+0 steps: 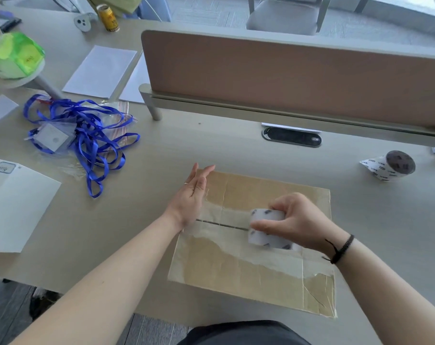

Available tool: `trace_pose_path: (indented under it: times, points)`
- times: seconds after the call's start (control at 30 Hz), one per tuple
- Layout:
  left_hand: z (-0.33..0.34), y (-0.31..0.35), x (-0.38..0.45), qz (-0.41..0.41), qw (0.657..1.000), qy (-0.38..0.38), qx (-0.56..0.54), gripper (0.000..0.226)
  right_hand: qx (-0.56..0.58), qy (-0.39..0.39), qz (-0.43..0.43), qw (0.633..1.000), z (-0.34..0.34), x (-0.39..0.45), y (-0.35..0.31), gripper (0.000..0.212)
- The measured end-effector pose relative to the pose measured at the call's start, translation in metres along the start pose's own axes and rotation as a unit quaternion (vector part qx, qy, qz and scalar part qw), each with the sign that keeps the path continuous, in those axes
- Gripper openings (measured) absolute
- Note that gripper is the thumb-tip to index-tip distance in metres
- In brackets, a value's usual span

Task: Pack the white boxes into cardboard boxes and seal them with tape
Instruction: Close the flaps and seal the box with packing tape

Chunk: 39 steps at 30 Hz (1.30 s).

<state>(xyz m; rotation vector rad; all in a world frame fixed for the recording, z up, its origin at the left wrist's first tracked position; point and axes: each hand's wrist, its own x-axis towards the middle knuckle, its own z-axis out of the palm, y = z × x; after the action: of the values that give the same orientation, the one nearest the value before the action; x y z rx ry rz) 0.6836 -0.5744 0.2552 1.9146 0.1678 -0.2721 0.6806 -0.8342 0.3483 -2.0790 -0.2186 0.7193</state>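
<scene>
A closed cardboard box (239,275) stands on the desk in front of me, its top flaps meeting at a dark centre seam. Clear tape covers part of that seam. My right hand (298,220) grips a roll of clear tape (267,229) that rests on the seam near the box's middle. My left hand (194,192) is held flat with straight fingers, edge-on against the box's left side at the seam's end. No white boxes are visible.
A second tape roll (391,165) lies at the right. Blue lanyards (87,135) with badge holders are heaped at the left. White sheets (14,205) lie on the desk, and a brown divider panel (286,78) stands behind the box. A can (108,17) stands far back.
</scene>
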Motion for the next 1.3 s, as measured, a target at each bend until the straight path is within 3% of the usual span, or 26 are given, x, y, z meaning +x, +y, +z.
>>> trace_pose_path:
  times: [0.1, 0.2, 0.37, 0.63, 0.73, 0.83, 0.93, 1.07, 1.17, 1.3]
  points:
    - [0.000, 0.000, 0.000, 0.003, 1.000, -0.002, -0.005, 0.036, -0.023, 0.052, 0.005, 0.998, -0.009, -0.008, 0.013, 0.057]
    - [0.001, 0.003, -0.002, 0.004, 1.000, -0.004, -0.019, 0.036, -0.015, 0.022, 0.003, 1.000, -0.012, -0.013, 0.011, 0.056]
    - [0.002, 0.011, -0.004, -0.005, 1.000, -0.001, -0.023, 0.036, 0.130, -0.009, -0.019, 0.991, -0.032, -0.020, 0.005, 0.062]
    - [0.003, 0.014, -0.006, -0.013, 1.000, 0.001, -0.021, 0.037, 0.212, -0.065, -0.058, 0.973, -0.033, -0.022, 0.010, 0.056]
    - [0.003, 0.015, -0.006, -0.021, 1.000, 0.003, -0.023, 0.038, 0.250, -0.100, -0.061, 0.961, -0.036, -0.025, 0.013, 0.065]
    - [0.003, 0.018, -0.007, -0.036, 0.999, -0.005, -0.022, 0.038, 0.253, -0.097, -0.067, 0.960, -0.040, -0.025, 0.010, 0.044]
    - [0.001, 0.019, -0.007, -0.052, 0.998, -0.015, -0.012, 0.044, 0.235, -0.085, -0.057, 0.967, -0.041, -0.024, 0.004, 0.045]
    - [0.006, 0.020, -0.014, -0.100, 0.993, 0.057, -0.009, 0.063, 0.211, -0.059, -0.043, 0.975, -0.038, -0.026, -0.003, 0.048]
    - [0.015, 0.014, -0.018, -0.191, 0.972, 0.137, 0.026, 0.068, 0.207, -0.047, -0.033, 0.977, -0.037, -0.027, -0.005, 0.047]
    - [0.019, 0.010, -0.016, -0.243, 0.951, 0.153, 0.111, 0.067, 0.154, -0.007, -0.027, 0.988, -0.032, -0.025, -0.008, 0.060]
